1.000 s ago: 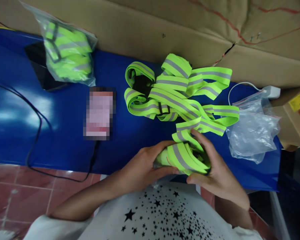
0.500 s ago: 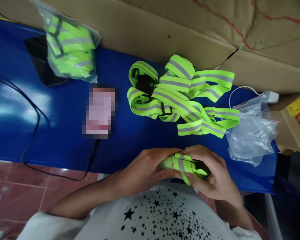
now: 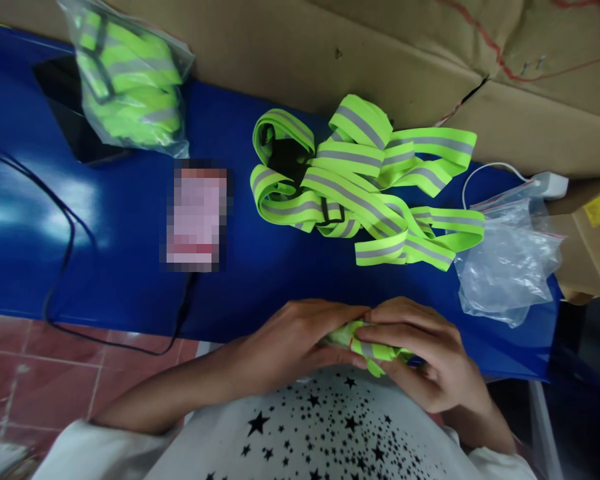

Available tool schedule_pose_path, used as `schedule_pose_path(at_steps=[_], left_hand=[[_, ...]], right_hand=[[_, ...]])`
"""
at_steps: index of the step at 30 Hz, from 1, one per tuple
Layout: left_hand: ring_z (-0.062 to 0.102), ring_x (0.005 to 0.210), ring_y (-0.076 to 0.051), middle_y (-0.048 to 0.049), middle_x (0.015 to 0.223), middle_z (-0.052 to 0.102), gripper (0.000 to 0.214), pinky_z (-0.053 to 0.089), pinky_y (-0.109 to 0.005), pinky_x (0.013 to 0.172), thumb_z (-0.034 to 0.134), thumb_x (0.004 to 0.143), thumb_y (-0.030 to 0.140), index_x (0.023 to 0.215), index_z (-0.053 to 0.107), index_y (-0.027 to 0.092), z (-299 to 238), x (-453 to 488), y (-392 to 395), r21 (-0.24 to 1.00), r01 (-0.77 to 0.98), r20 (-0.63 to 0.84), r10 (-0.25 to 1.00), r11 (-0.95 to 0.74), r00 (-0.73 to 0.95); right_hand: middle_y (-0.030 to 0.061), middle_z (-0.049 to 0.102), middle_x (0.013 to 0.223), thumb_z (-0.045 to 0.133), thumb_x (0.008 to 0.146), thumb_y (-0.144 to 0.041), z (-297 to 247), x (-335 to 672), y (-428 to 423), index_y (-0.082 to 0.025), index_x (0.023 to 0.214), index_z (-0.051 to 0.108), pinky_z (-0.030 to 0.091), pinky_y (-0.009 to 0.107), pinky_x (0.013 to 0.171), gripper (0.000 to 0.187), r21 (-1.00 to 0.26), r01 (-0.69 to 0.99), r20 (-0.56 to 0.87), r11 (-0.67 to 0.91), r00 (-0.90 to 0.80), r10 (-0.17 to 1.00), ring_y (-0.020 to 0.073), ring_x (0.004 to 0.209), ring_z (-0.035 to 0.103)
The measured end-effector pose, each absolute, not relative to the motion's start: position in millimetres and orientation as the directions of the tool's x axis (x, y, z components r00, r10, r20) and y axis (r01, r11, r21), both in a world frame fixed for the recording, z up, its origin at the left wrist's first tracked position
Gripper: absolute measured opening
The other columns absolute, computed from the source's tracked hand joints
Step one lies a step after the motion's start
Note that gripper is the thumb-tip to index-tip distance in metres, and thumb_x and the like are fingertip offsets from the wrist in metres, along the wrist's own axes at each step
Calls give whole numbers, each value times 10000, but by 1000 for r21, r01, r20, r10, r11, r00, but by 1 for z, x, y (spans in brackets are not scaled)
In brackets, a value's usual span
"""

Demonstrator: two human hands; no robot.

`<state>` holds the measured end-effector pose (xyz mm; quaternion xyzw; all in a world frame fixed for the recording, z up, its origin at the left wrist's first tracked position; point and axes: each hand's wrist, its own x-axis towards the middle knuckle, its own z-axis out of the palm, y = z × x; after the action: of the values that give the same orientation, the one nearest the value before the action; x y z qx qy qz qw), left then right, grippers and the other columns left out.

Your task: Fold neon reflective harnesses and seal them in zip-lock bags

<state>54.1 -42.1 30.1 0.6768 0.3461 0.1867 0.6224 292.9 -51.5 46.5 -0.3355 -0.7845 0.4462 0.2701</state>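
Observation:
Close to my body, just over the table's front edge, both hands close around a folded neon-yellow reflective strap [image 3: 369, 350] with a grey stripe. Its left part sits inside a clear plastic bag [image 3: 338, 335] whose red-edged mouth faces right. My left hand [image 3: 295, 340] grips the bag from the left, fingers on top and thumb below. My right hand [image 3: 430, 350] is closed over the strap's right end, its fingertips pressing on top by the bag mouth. Beyond my hands lies a loose pile of the same reflective straps [image 3: 350, 159] with black buckles.
Filled bag of straps [image 3: 135, 73] lies at back left, partly over a black flat device [image 3: 63, 100]. A phone [image 3: 195, 217] with a blurred screen trails a black cable [image 3: 70, 247]. Clear bags [image 3: 503, 267], a white adapter [image 3: 553, 185] and an open carton [image 3: 587, 247] are at right.
My right fingers have moved left over the strap, toward the bag mouth. Less of the strap shows between my hands now. The camera view has shifted slightly.

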Motion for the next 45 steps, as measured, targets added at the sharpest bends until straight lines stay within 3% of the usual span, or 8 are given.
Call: schedule_pose_path(at_steps=[5, 11, 18, 21, 26, 30, 39, 45], left_hand=[[700, 1236, -245, -118, 1339, 723, 533, 571, -395, 1058, 660, 967, 450, 1424, 577, 188, 26, 53, -41, 932, 340, -139, 744, -125, 654], [733, 1172, -244, -90, 1340, 729, 666, 594, -352, 984, 799, 854, 445, 1451, 582, 243, 26, 42, -37, 929, 362, -300, 731, 77, 613], [764, 1019, -189, -45, 1148, 792, 320, 563, -263, 838, 674, 971, 412, 1243, 720, 251, 24, 29, -41, 953, 262, -303, 532, 154, 791], [722, 1184, -217, -93, 1332, 730, 372, 568, -307, 947, 601, 1021, 382, 1363, 660, 249, 21, 20, -42, 959, 255, -284, 481, 127, 829], [610, 1370, -244, -117, 1444, 661, 534, 504, -374, 1129, 725, 938, 347, 1451, 602, 262, 20, 7, -39, 982, 186, -188, 414, 44, 891], [701, 1239, -236, -113, 1348, 722, 449, 584, -335, 1003, 689, 967, 331, 1407, 641, 254, 19, 5, -40, 981, 195, -163, 476, -17, 864], [780, 1061, -212, -90, 1158, 804, 272, 645, -326, 924, 643, 999, 273, 1244, 741, 206, 7, 13, -73, 975, 194, -43, 762, -110, 646], [765, 1115, -224, -86, 1244, 777, 299, 629, -385, 991, 616, 1012, 217, 1301, 681, 182, 12, 14, -72, 879, 308, 70, 736, -365, 673]], right_hand=[[25, 696, 1078, 611, 940, -65, 47, 283, -48, -208, 1233, 649, 555, 277, 860, 329, -870, 399, 6, 291, -580, 814, 132, 1006, 663], [47, 673, 1208, 732, 949, -236, 39, 289, -46, -230, 1224, 662, 543, 295, 990, 284, -899, 313, 35, 305, -643, 765, 153, 1140, 644], [40, 702, 1087, 642, 977, -98, 41, 284, -66, -211, 1242, 637, 563, 277, 835, 288, -899, 365, -81, 244, -685, 724, 132, 1008, 663], [57, 695, 1091, 652, 964, -87, 39, 281, -73, -195, 1264, 627, 568, 303, 833, 320, -889, 358, -52, 285, -697, 715, 151, 1012, 653], [62, 661, 1157, 695, 938, -113, 34, 279, -84, -196, 1231, 655, 591, 296, 933, 307, -926, 272, -6, 263, -705, 709, 146, 1069, 656], [96, 589, 1316, 717, 932, -173, 30, 273, -90, -223, 1209, 679, 613, 315, 955, 285, -936, 310, -69, 165, -622, 780, 173, 1175, 654], [56, 704, 1034, 708, 897, -86, 16, 259, -98, -215, 1137, 690, 620, 266, 756, 273, -971, 234, -69, 53, -482, 874, 140, 932, 712], [68, 702, 999, 687, 924, -94, 23, 252, -96, -169, 1088, 692, 621, 242, 742, 181, -925, 353, -43, 140, -464, 885, 132, 893, 716]])
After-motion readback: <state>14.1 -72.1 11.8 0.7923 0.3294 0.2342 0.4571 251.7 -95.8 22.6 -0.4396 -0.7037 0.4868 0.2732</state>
